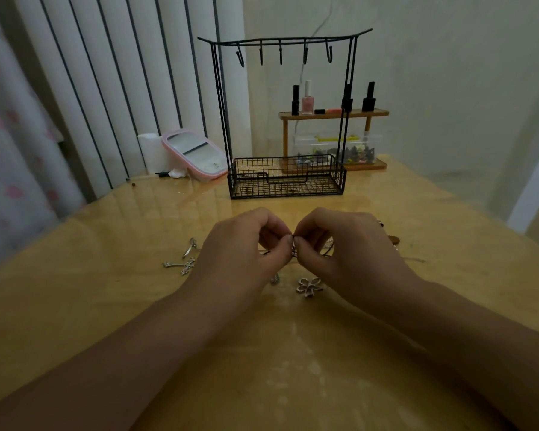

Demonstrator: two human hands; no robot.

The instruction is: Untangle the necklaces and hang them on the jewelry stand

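Pinching tangled necklaces (294,251), table (293,353) mid-center.

Tangled thin necklaces (294,248) with silver flower (308,286) and cross (181,265) pendants lie on the table; the black wire jewelry stand (285,119) stands upright behind, hooks bare

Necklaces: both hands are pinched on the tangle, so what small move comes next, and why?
Probably ease the two pinches gently apart to loosen the knot: the left hand and right hand meet fingertip to fingertip on the dark cord, and every hook on the jewelry stand is bare.
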